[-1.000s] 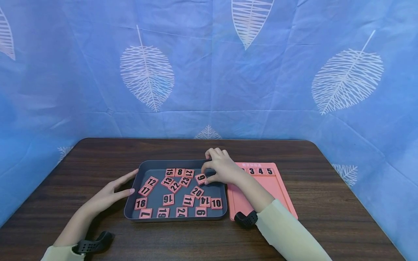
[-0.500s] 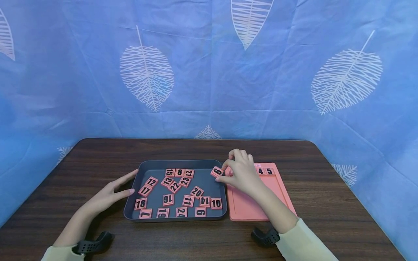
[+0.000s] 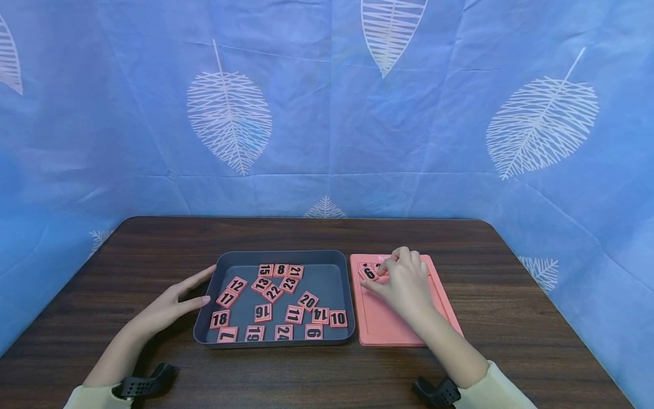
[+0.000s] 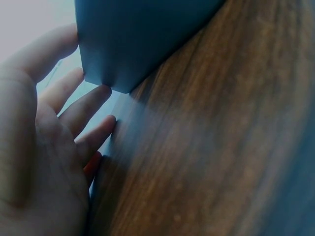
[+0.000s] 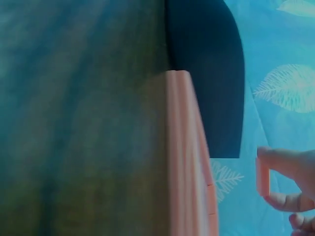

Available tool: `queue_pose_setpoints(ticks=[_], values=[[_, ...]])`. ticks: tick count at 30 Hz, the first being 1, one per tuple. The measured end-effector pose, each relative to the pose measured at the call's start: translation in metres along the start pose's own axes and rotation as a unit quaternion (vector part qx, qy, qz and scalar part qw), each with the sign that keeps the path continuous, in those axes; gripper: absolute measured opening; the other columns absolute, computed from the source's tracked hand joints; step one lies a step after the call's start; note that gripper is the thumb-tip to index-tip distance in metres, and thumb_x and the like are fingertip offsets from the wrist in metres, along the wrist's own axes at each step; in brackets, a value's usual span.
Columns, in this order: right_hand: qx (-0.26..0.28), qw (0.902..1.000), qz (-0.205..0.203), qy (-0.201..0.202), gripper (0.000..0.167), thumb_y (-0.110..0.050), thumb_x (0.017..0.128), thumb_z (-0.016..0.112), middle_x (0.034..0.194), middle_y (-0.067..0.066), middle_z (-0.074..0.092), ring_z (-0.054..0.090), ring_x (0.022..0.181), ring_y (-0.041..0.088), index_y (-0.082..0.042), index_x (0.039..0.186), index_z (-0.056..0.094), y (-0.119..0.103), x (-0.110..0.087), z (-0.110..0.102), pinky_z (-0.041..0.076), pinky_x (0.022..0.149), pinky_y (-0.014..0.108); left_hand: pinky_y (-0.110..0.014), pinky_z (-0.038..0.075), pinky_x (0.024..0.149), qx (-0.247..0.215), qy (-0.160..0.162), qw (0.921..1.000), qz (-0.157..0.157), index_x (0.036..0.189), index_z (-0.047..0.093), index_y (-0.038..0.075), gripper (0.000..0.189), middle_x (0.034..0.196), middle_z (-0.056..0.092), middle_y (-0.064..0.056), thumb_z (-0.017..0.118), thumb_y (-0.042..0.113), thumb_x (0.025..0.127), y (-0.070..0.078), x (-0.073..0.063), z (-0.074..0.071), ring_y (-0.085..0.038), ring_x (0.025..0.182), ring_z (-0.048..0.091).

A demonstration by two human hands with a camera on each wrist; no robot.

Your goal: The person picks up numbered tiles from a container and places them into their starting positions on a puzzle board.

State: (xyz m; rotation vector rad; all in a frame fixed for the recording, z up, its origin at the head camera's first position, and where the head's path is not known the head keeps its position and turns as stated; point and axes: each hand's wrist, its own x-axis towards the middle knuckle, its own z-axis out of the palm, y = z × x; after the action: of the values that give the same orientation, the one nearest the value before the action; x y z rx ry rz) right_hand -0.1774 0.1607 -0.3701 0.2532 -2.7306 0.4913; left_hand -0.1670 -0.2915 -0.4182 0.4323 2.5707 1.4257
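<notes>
My right hand (image 3: 406, 284) pinches a pink number tile (image 3: 368, 274), which reads 6 in the head view, between thumb and fingertips. It is over the top left of the pink puzzle board (image 3: 390, 324). In the right wrist view the tile (image 5: 263, 178) is edge-on and raised off the board (image 5: 184, 147). A row of tiles along the board's top is mostly hidden by the hand. My left hand (image 3: 166, 307) rests with extended fingers and thumb against the left rim of the dark grey tray (image 3: 327, 258); the left wrist view shows fingertips (image 4: 104, 91) at its wall.
In the tray lie several loose pink number tiles, among them 20 (image 3: 308, 301), 10 (image 3: 338, 318) and 16 (image 3: 263, 312), turned various ways. Tray and board stand side by side on a dark wooden table (image 3: 286, 378). Behind hangs a blue leaf-patterned cloth (image 3: 306, 113).
My right hand has lifted the tile from the tray's upper right and carried it right, over the board, turning it on the way. The left hand and tray have stayed put.
</notes>
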Motion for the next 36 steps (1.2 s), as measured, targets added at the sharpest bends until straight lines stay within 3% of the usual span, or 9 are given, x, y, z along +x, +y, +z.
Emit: queue_pose_setpoints(ticks=[10,21,36], values=[[-0.037,0.9978,0.041,-0.036,0.046,-0.044,0.068,0.085,0.089,0.009,0.044,0.040,0.087,0.030,-0.014,0.059,0.052,0.008,-0.007,0.011,0.031,0.076,0.045,-0.074,0.018,0.096,0.000,-0.001,1.0000,0.001,0.153,0.027,0.014,0.064,0.155,0.022,-0.018,0.057,0.026,0.097,-0.001,-0.001,-0.001,-0.048,0.139,0.014],[-0.022,0.9977,0.045,-0.047,0.046,-0.045,0.067,0.085,0.079,0.006,0.039,0.038,0.080,0.027,-0.014,0.058,0.053,0.014,-0.008,0.026,0.032,0.072,0.042,-0.074,0.018,0.096,-0.001,-0.003,1.0000,0.003,0.153,0.027,0.016,0.064,0.155,0.021,-0.017,0.057,0.026,0.098,-0.002,0.001,-0.001,-0.047,0.139,0.014],[0.000,0.9993,0.015,-0.036,0.023,-0.024,0.075,0.084,0.083,0.005,0.043,0.038,0.081,0.025,-0.013,0.067,0.065,0.020,-0.008,0.032,0.032,0.072,0.039,-0.074,0.018,0.096,0.003,-0.001,1.0000,0.001,0.153,0.026,0.013,0.064,0.155,0.021,-0.019,0.056,0.026,0.098,0.001,0.000,-0.001,-0.048,0.138,0.014]])
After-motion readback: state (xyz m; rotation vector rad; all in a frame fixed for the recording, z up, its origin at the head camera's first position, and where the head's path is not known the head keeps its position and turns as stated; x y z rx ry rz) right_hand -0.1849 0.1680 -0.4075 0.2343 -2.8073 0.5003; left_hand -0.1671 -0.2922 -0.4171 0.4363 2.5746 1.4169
